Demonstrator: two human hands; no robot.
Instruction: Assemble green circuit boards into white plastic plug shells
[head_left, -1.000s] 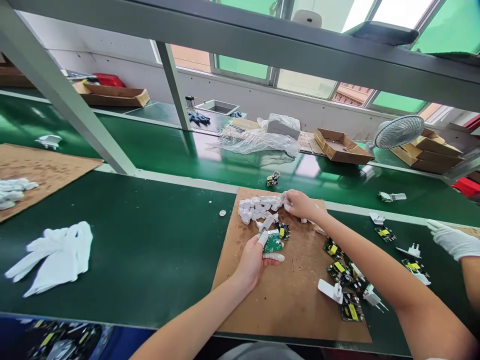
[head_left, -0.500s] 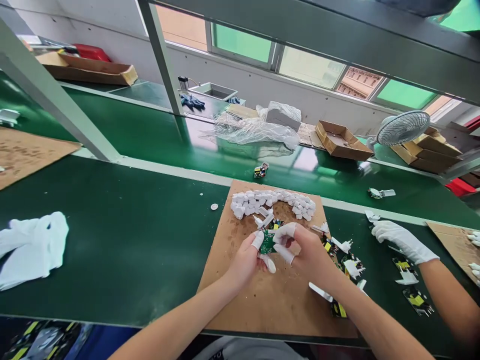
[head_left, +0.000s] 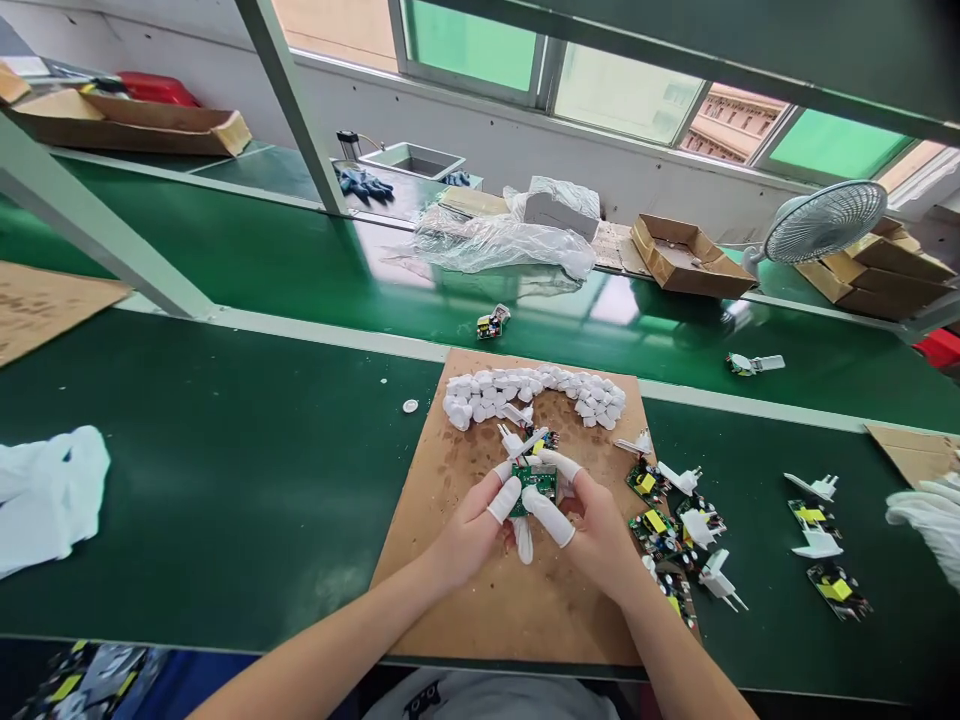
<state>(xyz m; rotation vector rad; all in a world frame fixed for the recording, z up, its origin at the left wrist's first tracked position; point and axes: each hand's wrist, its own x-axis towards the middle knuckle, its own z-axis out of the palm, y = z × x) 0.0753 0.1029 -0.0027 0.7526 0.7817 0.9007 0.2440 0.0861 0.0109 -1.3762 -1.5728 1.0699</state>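
At the left of the table [head_left: 225,470], near its front edge, lies some white cloth [head_left: 49,495]. Next comes a little white disc [head_left: 410,406], just beside the left edge of a brown cardboard sheet [head_left: 517,610]. Over the middle of this sheet, the left hand [head_left: 480,515] pinches the left side of a small green board [head_left: 538,480], with its thumb on top. The right hand [head_left: 589,525] pinches the right side, its thumb on top too.

The step in hand looks like gripping the board from both sides and pressing on it with the thumbs. I think the next move calls for a steady, gentle pinch near the edges, so nothing tiny gets bent. The board looks flat and green, with little pale and shiny bits; the thumbs hide part of it. A white plug piece [head_left: 514,441] is just behind it, but I can't tell if they are joined.

By the sheet's right edge lie more boards [head_left: 655,523] with yellow blocks. At the far right is another person's gloved hand [head_left: 930,512].
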